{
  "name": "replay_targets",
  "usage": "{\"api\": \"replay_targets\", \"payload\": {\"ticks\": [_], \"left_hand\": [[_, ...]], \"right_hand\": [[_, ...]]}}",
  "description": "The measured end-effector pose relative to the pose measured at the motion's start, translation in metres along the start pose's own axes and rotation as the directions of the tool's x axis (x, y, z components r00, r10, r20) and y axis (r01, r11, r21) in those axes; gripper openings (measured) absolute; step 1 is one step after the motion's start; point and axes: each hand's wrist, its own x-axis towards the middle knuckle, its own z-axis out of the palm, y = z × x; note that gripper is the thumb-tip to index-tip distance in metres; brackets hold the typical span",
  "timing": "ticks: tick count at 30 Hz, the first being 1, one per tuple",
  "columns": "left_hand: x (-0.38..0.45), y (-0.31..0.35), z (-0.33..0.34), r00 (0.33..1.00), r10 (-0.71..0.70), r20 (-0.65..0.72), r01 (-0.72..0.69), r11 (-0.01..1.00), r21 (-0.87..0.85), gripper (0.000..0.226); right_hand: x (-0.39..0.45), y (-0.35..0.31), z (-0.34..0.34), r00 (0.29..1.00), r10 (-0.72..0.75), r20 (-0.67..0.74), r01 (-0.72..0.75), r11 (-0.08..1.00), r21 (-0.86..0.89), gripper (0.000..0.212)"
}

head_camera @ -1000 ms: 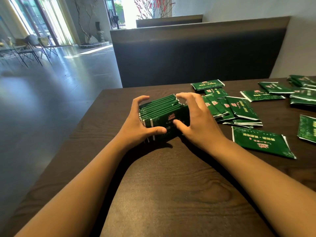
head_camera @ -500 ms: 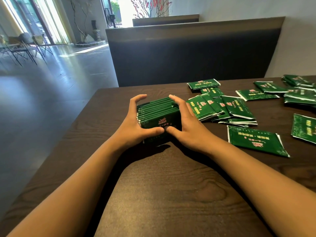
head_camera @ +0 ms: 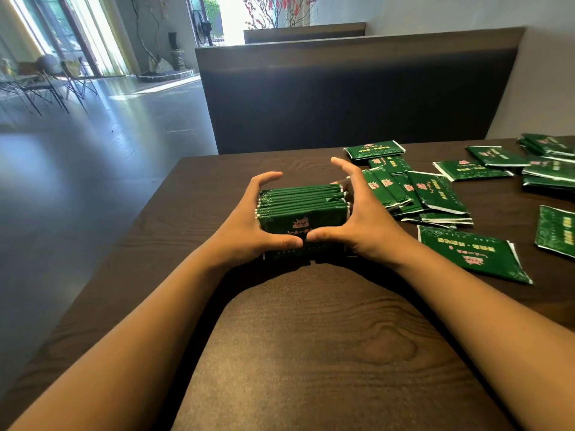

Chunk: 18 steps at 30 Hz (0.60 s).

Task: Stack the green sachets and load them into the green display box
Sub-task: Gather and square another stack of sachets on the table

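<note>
The step in hand looks like squaring up: a stack of green sachets (head_camera: 303,209) stands on edge on the dark wooden table (head_camera: 311,353), clasped from both ends. Outward of the grip on its left, bare tabletop runs only a short way to the table's left edge, with the drop to the floor just beyond. The left hand (head_camera: 249,227) cups the stack's left end, thumb curled across the near face, fingers arched over the far top corner. The right hand (head_camera: 361,219) mirrors it on the right end, thumb tip meeting the other thumb at the front, though its index finger lifts clear above the stack. One sachet near the right end sits crooked, its corner poking up. Just beyond the right hand lies a fanned pile of loose sachets (head_camera: 417,194), nearly touching it; more are scattered further right. No green display box is in view, so loading probably calls for finding it first, keeping the squeeze even so nothing fans out.
</note>
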Motion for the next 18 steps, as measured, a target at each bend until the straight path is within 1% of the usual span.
{"api": "replay_targets", "payload": {"ticks": [6, 10, 11, 12, 13, 14, 15, 16, 17, 18], "left_hand": [[0.003, -0.003, 0.001, 0.997, 0.022, -0.069, -0.02, 1.0, 0.02, 0.09], [0.003, -0.005, 0.0, 0.996, 0.019, -0.088, -0.018, 1.0, 0.009, 0.088], [0.003, -0.005, 0.0, 0.996, 0.017, -0.092, -0.017, 1.0, 0.007, 0.088], [0.004, -0.006, -0.001, 0.995, 0.017, -0.101, -0.016, 1.0, 0.005, 0.087], [0.004, -0.007, -0.002, 0.993, 0.013, -0.118, -0.013, 1.0, 0.006, 0.087], [0.004, -0.008, -0.004, 0.99, 0.008, -0.142, -0.006, 1.0, 0.013, 0.087], [0.004, -0.009, -0.006, 0.985, 0.002, -0.171, 0.002, 1.0, 0.027, 0.087], [0.004, -0.011, -0.008, 0.979, -0.004, -0.206, 0.012, 0.999, 0.039, 0.087], [0.004, -0.013, -0.01, 0.971, -0.012, -0.239, 0.024, 0.999, 0.048, 0.087], [0.005, -0.015, -0.011, 0.964, -0.021, -0.265, 0.034, 0.998, 0.047, 0.087]], "right_hand": [[0.004, 0.003, 0.002, 0.998, -0.017, -0.053, 0.018, 1.0, 0.022, 0.111], [0.006, 0.004, 0.003, 1.0, -0.007, -0.021, 0.007, 1.0, 0.001, 0.116], [0.005, 0.004, 0.002, 1.0, 0.006, -0.003, -0.006, 1.0, 0.01, 0.113], [0.004, 0.005, 0.002, 1.0, 0.022, 0.007, -0.023, 1.0, 0.021, 0.105], [0.004, 0.006, 0.001, 0.999, 0.04, -0.011, -0.04, 0.999, 0.019, 0.095], [0.006, 0.009, -0.001, 0.996, 0.049, -0.068, -0.049, 0.999, -0.003, 0.084], [0.008, 0.014, -0.004, 0.987, 0.05, -0.155, -0.059, 0.997, -0.054, 0.073], [0.011, 0.019, -0.009, 0.969, 0.047, -0.244, -0.082, 0.987, -0.135, 0.065], [0.014, 0.023, -0.014, 0.949, 0.045, -0.312, -0.128, 0.959, -0.252, 0.06], [0.015, 0.026, -0.02, 0.936, 0.051, -0.35, -0.194, 0.902, -0.386, 0.058]]}}
